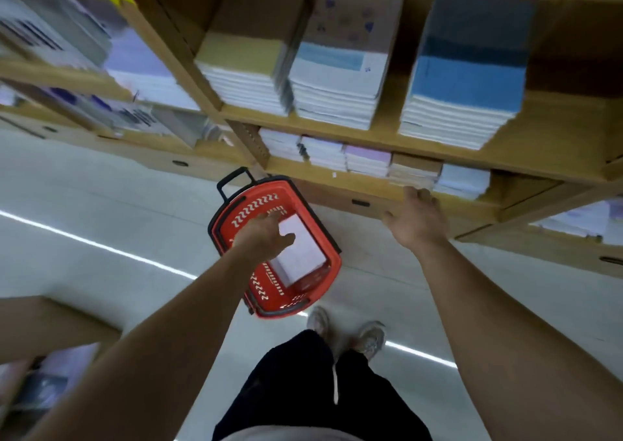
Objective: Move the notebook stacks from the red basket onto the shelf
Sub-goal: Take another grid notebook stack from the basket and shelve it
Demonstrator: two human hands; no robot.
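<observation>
1. A person is standing at a wooden shelf and looking down. The red basket is sitting on the pale floor, just near of the shelf's lowest board and left of centre.
2. One pale notebook stack is lying flat inside the basket, towards its right wall.
3. The left hand is hovering over the far left corner of that stack, fingers spread and thumb out, gripping nothing. Whether it is touching the cover cannot be told.
4. The right hand is hanging open and empty at the front edge of the lower shelf. Contact with the wood is not clear.
5. The step in hand is probably lifting this stack out. It is calling for both hands, since one spread hand is likely too little for a thick, loose pile.
6. The right hand is best going to the stack's right edge, with fingers under the bottom book and thumbs pressing on top.
7. The pile is best rising level. Tilting is risking covers sliding off or catching the basket's rim.
8. The lower shelf is already holding a row of stacks. Bare board is showing on the shelf above, right of the blue stack, so that gap is looking like a fair landing place.
</observation>
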